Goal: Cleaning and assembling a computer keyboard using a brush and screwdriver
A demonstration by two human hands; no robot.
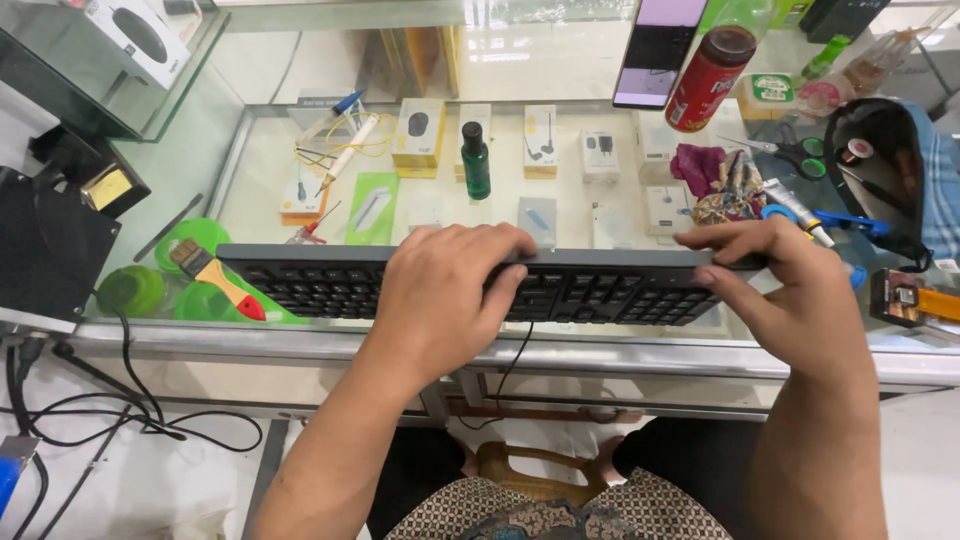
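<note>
Keyboard [330, 280] lengthwise left-right, keys toward wearer

Present: one black keyboard [330, 285], two hands, one red-handled brush [215, 272], three green round lids [130, 290], one green dropper bottle [476, 160], one red can [710, 80], one pair of scissors [795, 152].

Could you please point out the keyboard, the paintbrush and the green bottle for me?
keyboard [320, 285]: head view, on the bare keys left of the hands.
paintbrush [222, 281]: head view, on its yellow handle.
green bottle [476, 168]: head view, on its body.
</note>
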